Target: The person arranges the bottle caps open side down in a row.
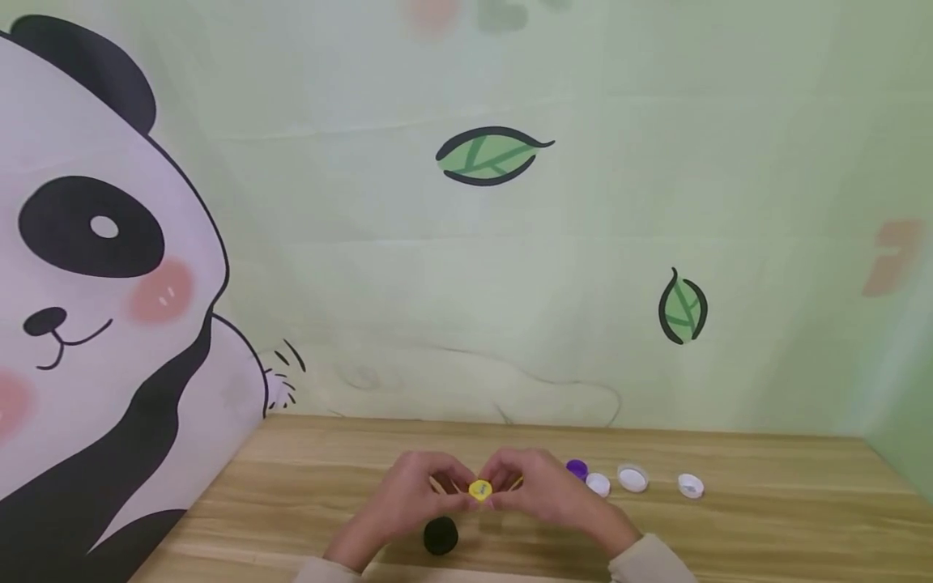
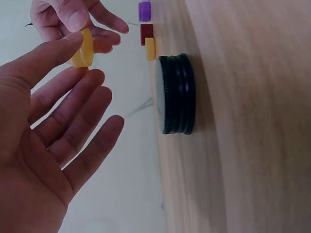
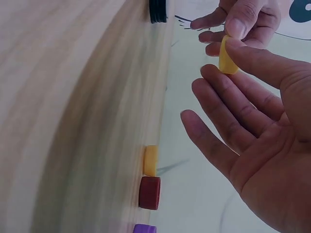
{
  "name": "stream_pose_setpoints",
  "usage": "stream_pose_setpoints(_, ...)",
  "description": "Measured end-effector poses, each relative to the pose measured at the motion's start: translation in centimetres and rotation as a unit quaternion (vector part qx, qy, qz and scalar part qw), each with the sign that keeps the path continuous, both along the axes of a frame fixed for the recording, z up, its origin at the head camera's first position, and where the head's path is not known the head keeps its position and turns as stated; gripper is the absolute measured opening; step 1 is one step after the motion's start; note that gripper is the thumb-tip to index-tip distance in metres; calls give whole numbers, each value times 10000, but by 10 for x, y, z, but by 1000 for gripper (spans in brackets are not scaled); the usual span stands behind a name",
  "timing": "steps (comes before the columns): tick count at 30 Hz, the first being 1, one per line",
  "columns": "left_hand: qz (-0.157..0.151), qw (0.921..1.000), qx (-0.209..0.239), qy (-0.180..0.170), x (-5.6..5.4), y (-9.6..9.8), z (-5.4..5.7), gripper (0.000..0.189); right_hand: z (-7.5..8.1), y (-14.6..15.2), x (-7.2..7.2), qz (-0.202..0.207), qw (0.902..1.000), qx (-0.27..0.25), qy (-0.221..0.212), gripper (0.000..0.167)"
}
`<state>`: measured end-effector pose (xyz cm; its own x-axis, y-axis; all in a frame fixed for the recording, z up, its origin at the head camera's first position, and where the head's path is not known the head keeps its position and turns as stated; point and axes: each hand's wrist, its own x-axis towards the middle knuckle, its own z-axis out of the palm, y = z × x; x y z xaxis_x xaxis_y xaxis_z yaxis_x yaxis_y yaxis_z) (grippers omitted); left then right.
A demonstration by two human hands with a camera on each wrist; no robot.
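Between my two hands, a small yellow bottle cap [image 1: 480, 490] is held up above the table, with some print on its face. My left hand [image 1: 411, 490] pinches one side of it with thumb and fingertips. The opposite side is pinched by my right hand [image 1: 539, 487]. In the right wrist view the cap [image 3: 227, 57] shows edge-on between both thumbs, the other fingers spread. Below the left hand, a black ridged lid [image 1: 440, 536] lies on the table; its grooved side [image 2: 179, 94] shows in the left wrist view.
On the wooden table [image 1: 291, 502], a second yellow cap [image 3: 150, 160] lies beside a dark red cap [image 3: 149, 193]. Farther right are a purple cap [image 1: 577, 469] and white caps [image 1: 632, 478]. A pale green wall cloth [image 1: 364, 243] with a panda print stands behind.
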<state>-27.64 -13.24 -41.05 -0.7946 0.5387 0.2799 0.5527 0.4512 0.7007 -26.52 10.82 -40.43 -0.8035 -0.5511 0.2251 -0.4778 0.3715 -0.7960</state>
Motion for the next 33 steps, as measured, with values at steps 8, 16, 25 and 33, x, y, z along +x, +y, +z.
stream_pose_setpoints(8,-3,9993,-310,-187,0,1,-5,14,-9,-5,1,91,9997,204,-119,20)
stream_pose_setpoints(16,-92,9982,-588,-98,-1,2,-7,16,-11,-5,2,37,9985,505,-210,21)
stream_pose_setpoints(25,-290,9969,-719,-156,-2,1,-11,18,-16,-6,2,118,9987,455,-198,22)
stream_pose_setpoints(33,-544,9944,-600,-682,-3,2,-15,16,-18,-5,2,208,9984,496,-143,23)
